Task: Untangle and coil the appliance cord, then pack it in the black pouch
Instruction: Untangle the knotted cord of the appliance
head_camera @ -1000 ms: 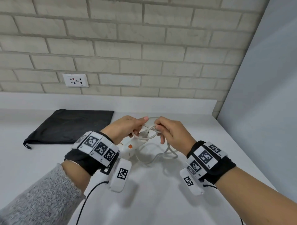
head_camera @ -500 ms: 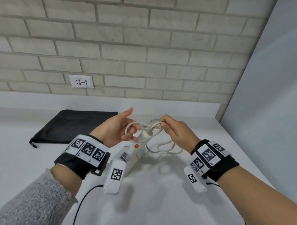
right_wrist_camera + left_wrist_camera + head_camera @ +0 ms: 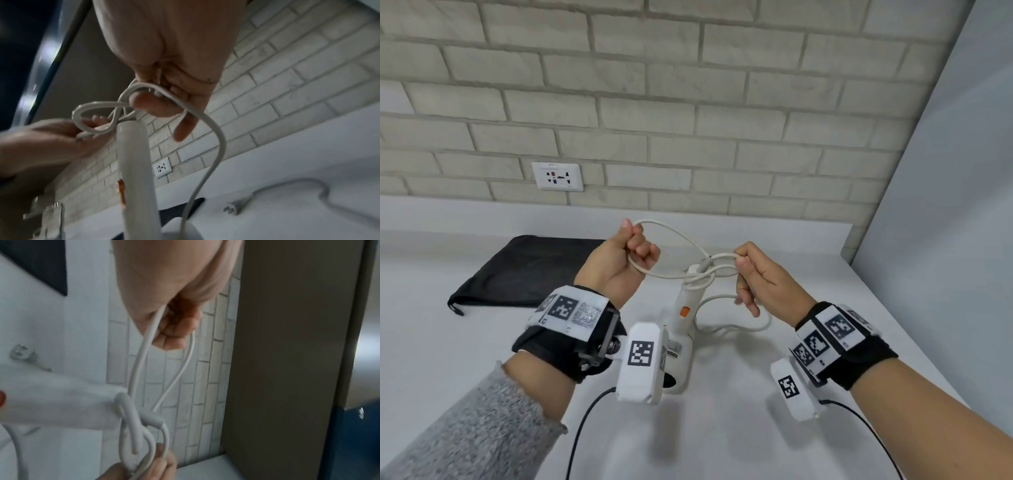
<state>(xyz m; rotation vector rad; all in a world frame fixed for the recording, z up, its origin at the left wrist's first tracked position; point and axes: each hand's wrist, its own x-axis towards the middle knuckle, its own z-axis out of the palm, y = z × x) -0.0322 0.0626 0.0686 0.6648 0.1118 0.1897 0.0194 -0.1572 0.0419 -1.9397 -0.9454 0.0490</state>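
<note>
A white appliance [image 3: 681, 329] with an orange button hangs tilted above the counter, its white cord [image 3: 681, 240] knotted around the top of its handle. My left hand [image 3: 633, 251] grips one cord loop [image 3: 144, 353] in a fist, raised to the left. My right hand [image 3: 744, 263] pinches other strands [image 3: 164, 94] beside the knot, about level with it. The cord is stretched between both hands. More cord trails down to the counter, and its plug [image 3: 232, 209] lies there. The black pouch [image 3: 524, 270] lies flat at the back left.
A white counter [image 3: 722, 428] runs to a brick wall with a socket [image 3: 557, 176]. A grey panel [image 3: 945, 205] closes the right side. Black cables [image 3: 582, 428] hang from my wrist devices near the front edge.
My hands have drawn apart and risen, pulling the cord loops wide. The left hand went from open fingers to a fist around a loop. The appliance has lifted with the cord.
</note>
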